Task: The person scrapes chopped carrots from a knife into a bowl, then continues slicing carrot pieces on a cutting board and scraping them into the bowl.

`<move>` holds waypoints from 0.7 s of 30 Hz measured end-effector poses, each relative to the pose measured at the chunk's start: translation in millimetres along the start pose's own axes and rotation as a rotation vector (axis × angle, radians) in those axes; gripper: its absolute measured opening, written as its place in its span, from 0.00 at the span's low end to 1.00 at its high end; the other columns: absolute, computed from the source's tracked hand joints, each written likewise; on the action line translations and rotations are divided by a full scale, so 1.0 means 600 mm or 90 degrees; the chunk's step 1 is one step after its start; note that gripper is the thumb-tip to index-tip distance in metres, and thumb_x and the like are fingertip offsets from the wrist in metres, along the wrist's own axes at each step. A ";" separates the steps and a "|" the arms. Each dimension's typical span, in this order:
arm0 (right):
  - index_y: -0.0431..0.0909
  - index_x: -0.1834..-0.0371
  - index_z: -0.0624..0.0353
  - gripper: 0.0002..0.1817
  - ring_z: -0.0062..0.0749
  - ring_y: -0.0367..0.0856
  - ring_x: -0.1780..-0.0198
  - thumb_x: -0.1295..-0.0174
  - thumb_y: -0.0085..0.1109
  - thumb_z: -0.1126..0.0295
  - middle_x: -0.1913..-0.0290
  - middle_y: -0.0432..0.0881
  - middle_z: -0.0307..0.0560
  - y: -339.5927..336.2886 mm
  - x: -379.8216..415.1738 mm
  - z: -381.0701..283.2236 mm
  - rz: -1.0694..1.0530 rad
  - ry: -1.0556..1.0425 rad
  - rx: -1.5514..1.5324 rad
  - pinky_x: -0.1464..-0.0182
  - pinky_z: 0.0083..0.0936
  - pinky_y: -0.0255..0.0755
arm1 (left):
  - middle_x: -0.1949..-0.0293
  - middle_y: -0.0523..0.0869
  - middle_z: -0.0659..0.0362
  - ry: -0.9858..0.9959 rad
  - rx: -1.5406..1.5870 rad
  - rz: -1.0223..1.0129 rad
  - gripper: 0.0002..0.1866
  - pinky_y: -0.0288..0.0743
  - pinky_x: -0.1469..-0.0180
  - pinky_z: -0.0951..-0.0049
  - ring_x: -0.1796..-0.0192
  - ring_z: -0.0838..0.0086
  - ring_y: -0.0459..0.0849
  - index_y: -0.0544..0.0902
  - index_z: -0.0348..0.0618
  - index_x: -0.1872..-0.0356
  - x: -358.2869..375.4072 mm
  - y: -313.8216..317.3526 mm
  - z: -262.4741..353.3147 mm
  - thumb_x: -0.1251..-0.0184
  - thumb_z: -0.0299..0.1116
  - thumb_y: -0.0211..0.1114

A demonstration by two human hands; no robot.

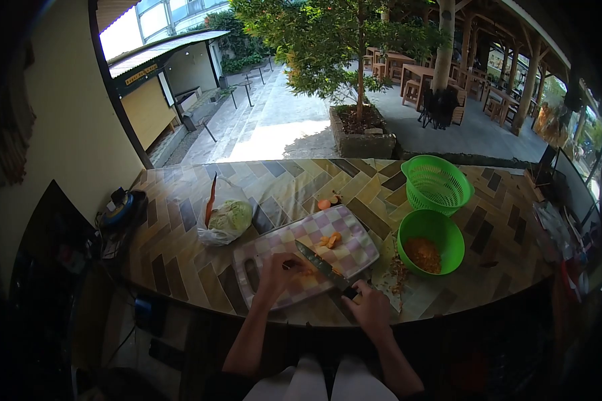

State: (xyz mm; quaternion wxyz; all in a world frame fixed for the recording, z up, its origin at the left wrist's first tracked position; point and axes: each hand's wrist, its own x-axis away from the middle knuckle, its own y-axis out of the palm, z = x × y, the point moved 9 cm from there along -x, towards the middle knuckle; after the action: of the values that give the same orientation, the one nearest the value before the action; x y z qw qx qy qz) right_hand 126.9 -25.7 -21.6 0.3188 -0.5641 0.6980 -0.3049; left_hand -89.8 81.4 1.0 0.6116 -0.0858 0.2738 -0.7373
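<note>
The knife [321, 264] is in the middle of the bench [180, 234], over the cutting board [358, 244]. On the left of the bench sits a thin see-through bag [211, 236] with a pale green cabbage [234, 215] in it. A long, thin, reddish strip [211, 200] sticks up beside the cabbage.

Next comes the cutting board, with pink and white squares. It lies at a slant, and its handle hole is at the left end. The left hand [279, 275] is over the near left part of the board with its fingers bent. I cannot tell if they pinch anything. Small orange bits are by its fingertips. The knife points to the far left, and more orange chunks [331, 240] lie just past it. Some orange lumps [324, 204] are on the far side, by the board's edge.

The right hand [370, 309] is wrapped around the knife's handle. To its right, little brown scraps [397, 275] are spread about. Then comes a green bowl [452, 240] with orange food [423, 255] inside. A green basket [441, 182] full of little holes is on its far side.
</note>
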 end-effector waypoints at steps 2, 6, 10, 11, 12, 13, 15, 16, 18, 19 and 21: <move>0.79 0.55 0.53 0.18 0.50 0.87 0.63 0.43 0.71 0.57 0.69 0.86 0.51 0.001 -0.001 0.002 0.006 -0.002 -0.001 0.61 0.41 0.78 | 0.69 0.91 0.57 0.008 0.020 0.011 0.08 0.79 0.62 0.75 0.67 0.78 0.88 0.89 0.36 0.65 -0.003 0.002 -0.010 0.45 0.26 0.74; 0.80 0.54 0.52 0.18 0.50 0.87 0.62 0.43 0.71 0.57 0.69 0.86 0.51 0.001 0.000 0.001 0.002 0.005 -0.006 0.61 0.41 0.78 | 0.68 0.90 0.55 0.017 0.030 -0.004 0.07 0.79 0.62 0.74 0.66 0.75 0.88 0.88 0.36 0.64 -0.016 0.011 -0.002 0.43 0.25 0.73; 0.80 0.54 0.52 0.18 0.51 0.87 0.62 0.43 0.71 0.57 0.68 0.86 0.52 0.002 0.002 0.009 -0.002 0.021 -0.008 0.61 0.42 0.78 | 0.67 0.90 0.54 0.027 -0.005 -0.005 0.04 0.80 0.60 0.73 0.63 0.71 0.90 0.87 0.36 0.66 -0.025 0.010 0.029 0.41 0.24 0.71; 0.80 0.54 0.52 0.18 0.51 0.87 0.62 0.43 0.71 0.57 0.68 0.86 0.52 0.002 0.003 0.011 0.002 0.021 -0.010 0.61 0.42 0.78 | 0.67 0.90 0.53 0.034 -0.012 0.001 0.04 0.80 0.60 0.73 0.63 0.71 0.90 0.87 0.36 0.66 -0.025 0.009 0.033 0.41 0.24 0.71; 0.80 0.54 0.52 0.18 0.51 0.86 0.62 0.43 0.71 0.57 0.68 0.86 0.52 0.001 0.003 0.014 0.007 0.021 -0.012 0.61 0.42 0.78 | 0.67 0.90 0.53 0.034 -0.003 0.003 0.04 0.80 0.60 0.73 0.63 0.71 0.90 0.87 0.36 0.66 -0.027 0.011 0.030 0.41 0.24 0.71; 0.80 0.54 0.52 0.18 0.52 0.86 0.62 0.43 0.71 0.57 0.68 0.86 0.52 -0.001 0.004 0.017 0.012 0.022 -0.014 0.61 0.43 0.77 | 0.66 0.90 0.53 0.035 0.007 0.004 0.04 0.80 0.60 0.73 0.63 0.71 0.90 0.87 0.36 0.65 -0.028 0.013 0.023 0.41 0.24 0.71; 0.80 0.55 0.53 0.18 0.52 0.86 0.62 0.43 0.71 0.56 0.68 0.86 0.53 -0.003 0.004 0.023 0.013 0.029 -0.021 0.61 0.43 0.77 | 0.65 0.91 0.54 0.041 0.027 0.003 0.05 0.80 0.60 0.73 0.63 0.71 0.90 0.88 0.37 0.64 -0.029 0.020 0.007 0.42 0.24 0.72; 0.80 0.55 0.53 0.19 0.52 0.86 0.62 0.43 0.71 0.56 0.68 0.86 0.53 -0.004 0.004 0.025 0.013 0.031 -0.024 0.60 0.43 0.77 | 0.65 0.91 0.54 0.048 0.036 0.003 0.06 0.80 0.60 0.73 0.64 0.71 0.90 0.88 0.37 0.64 -0.028 0.021 -0.001 0.42 0.24 0.72; 0.80 0.55 0.54 0.19 0.52 0.86 0.62 0.43 0.71 0.56 0.68 0.86 0.53 -0.009 0.005 0.024 0.025 0.014 -0.041 0.60 0.43 0.77 | 0.64 0.91 0.54 0.025 0.011 -0.012 0.06 0.79 0.60 0.72 0.64 0.71 0.89 0.89 0.38 0.64 -0.024 0.021 -0.009 0.44 0.24 0.72; 0.80 0.55 0.54 0.19 0.52 0.86 0.62 0.43 0.71 0.56 0.68 0.86 0.53 -0.012 0.006 0.024 0.031 0.006 -0.049 0.60 0.43 0.77 | 0.64 0.90 0.55 -0.004 -0.025 -0.026 0.07 0.79 0.60 0.71 0.64 0.70 0.88 0.89 0.38 0.64 -0.019 0.018 -0.007 0.45 0.24 0.73; 0.80 0.56 0.55 0.19 0.52 0.86 0.62 0.44 0.72 0.56 0.69 0.86 0.53 -0.015 0.006 0.024 0.035 0.002 -0.044 0.60 0.43 0.78 | 0.65 0.90 0.55 0.018 -0.070 -0.014 0.08 0.79 0.59 0.69 0.64 0.68 0.87 0.90 0.39 0.64 -0.015 0.014 -0.004 0.46 0.25 0.73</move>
State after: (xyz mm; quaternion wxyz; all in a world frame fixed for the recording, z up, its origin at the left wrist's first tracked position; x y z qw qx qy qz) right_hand 143.2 -31.8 -23.8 0.3060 -0.5549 0.7238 -0.2729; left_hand -81.4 90.0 -3.6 0.5939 -0.1119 0.3219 -0.7288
